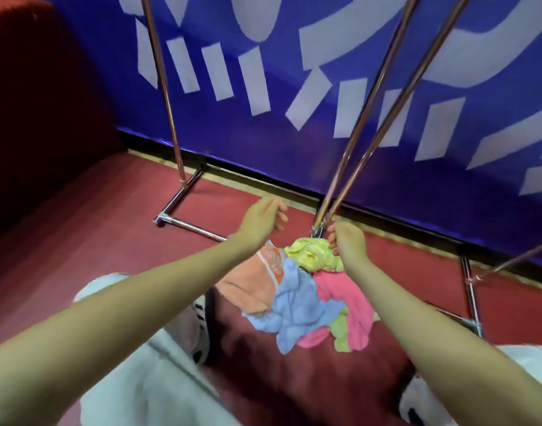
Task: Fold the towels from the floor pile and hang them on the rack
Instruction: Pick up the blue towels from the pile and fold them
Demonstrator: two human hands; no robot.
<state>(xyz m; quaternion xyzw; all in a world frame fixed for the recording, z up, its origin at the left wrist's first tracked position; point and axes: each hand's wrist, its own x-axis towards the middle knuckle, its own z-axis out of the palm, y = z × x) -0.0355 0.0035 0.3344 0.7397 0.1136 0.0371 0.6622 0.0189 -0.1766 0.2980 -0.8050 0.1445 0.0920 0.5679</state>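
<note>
A loose pile of towels lies on the red floor between my feet: an orange towel (257,281), a blue towel (297,305), a yellow-green towel (312,255) and a pink towel (352,305). My left hand (263,219) hovers beyond the orange towel with loosely curled fingers and holds nothing. My right hand (348,241) has its fingers curled downward at the far edge of the yellow-green towel; whether it grips the cloth is unclear. The metal rack (371,112) rises just behind the pile, with no towel on the parts in view.
The rack's chrome base bars (183,224) run along the floor to the left and right of the pile. A blue wall with white shapes (263,124) stands close behind. A dark red block (33,103) fills the left side. My grey trouser legs (146,388) and shoes flank the pile.
</note>
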